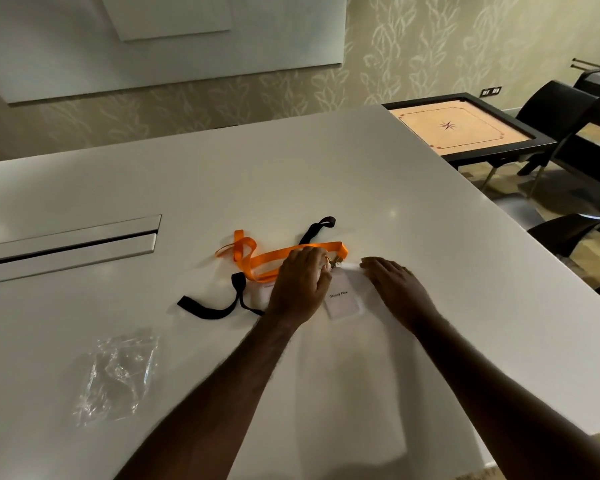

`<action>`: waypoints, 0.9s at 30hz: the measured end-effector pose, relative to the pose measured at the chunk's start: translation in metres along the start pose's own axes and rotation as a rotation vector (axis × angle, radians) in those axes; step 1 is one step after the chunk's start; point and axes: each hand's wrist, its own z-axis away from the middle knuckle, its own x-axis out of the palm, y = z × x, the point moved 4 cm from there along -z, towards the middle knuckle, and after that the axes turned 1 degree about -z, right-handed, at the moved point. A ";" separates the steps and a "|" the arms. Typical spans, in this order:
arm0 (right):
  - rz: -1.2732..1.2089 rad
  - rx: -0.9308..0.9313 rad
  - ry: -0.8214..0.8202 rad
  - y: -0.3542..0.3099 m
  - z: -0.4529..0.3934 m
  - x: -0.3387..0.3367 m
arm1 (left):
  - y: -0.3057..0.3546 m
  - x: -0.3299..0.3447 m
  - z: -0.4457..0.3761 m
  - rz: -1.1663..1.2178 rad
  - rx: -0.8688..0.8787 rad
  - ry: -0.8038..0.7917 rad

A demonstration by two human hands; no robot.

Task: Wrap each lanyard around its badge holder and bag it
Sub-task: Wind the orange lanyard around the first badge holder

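**Supervisor:** Report the orientation of the work item.

**Operator:** From my remote feed, the clear plastic badge holder with a white printed card (pixel 343 298) lies flat on the white glossy table (pixel 361 174), near its right side and between the two hands. Its long axis runs toward and away from the wearer, tilted slightly left at the far end. The far end carries the small metal clip (pixel 334 263). From that clip the orange flat-ribbon lanyard (pixel 274 256) trails to the left, so its long axis runs across the table, with a loose loop at its left end.

**Supervisor:** Hand status?

**Operator:** The left hand (pixel 300 285) is at the far end of the holder with its fingers curled; they appear to pinch at the clip, though I cannot tell the exact contact. The right hand (pixel 397 289) lies flat, fingers straight and together, palm down on the table just right of the holder. It holds nothing.

**Supervisor:** Other items?

**Operator:** A black flat-ribbon lanyard (pixel 222 306) lies partly under the orange one and the left hand. A crumpled clear plastic bag (pixel 116 375) lies well apart, near left.
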 end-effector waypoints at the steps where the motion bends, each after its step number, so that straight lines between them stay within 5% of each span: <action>1: -0.040 0.021 0.018 0.000 -0.001 -0.002 | 0.002 0.000 -0.001 0.014 -0.007 -0.002; 19: -0.108 -0.208 0.271 -0.070 -0.068 -0.093 | 0.028 -0.065 -0.048 0.059 0.005 0.192; 24: -0.431 -0.162 0.343 -0.091 -0.085 -0.106 | 0.023 -0.114 -0.054 0.309 -0.156 0.250; 27: -0.752 0.065 0.145 -0.106 -0.097 -0.085 | 0.015 -0.139 -0.053 0.420 -0.274 0.273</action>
